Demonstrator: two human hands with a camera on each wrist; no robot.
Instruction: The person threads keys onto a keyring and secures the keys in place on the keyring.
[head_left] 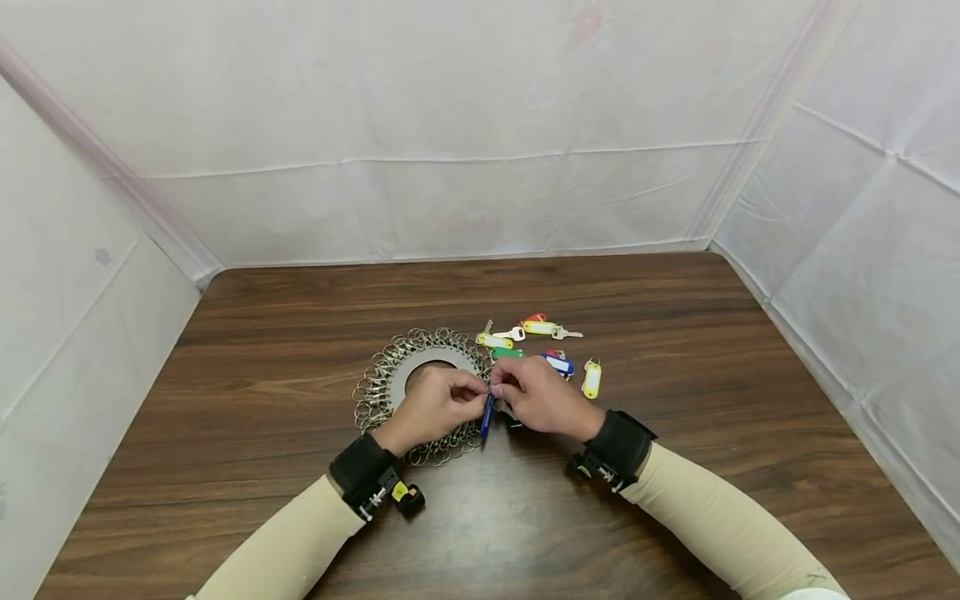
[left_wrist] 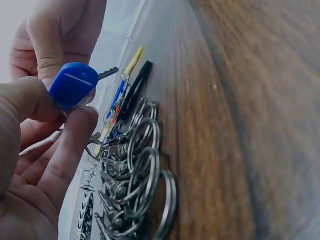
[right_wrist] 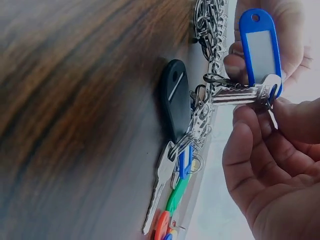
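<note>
Over the ring pile (head_left: 420,392) on the surface (head_left: 675,467), left hand (head_left: 435,407) pinches the blue tag (right_wrist: 261,45), right hand (head_left: 542,396) pinches its key (right_wrist: 240,94); advisable: hold tag steady, work the key without snagging neighbouring rings.

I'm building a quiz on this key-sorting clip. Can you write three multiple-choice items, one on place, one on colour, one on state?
1. Where does the circular mat of linked metal key rings lie?
A. under the left hand
B. at the table's far right corner
C. on the wall

2. What colour is the plastic key tag held between both hands?
A. green
B. blue
C. red

3. What is the right hand doing?
A. lying flat
B. hanging idle
C. pinching a silver key

Answers: 1 A, the head view shows it there; 2 B, both wrist views; 3 C, right wrist view.
</note>
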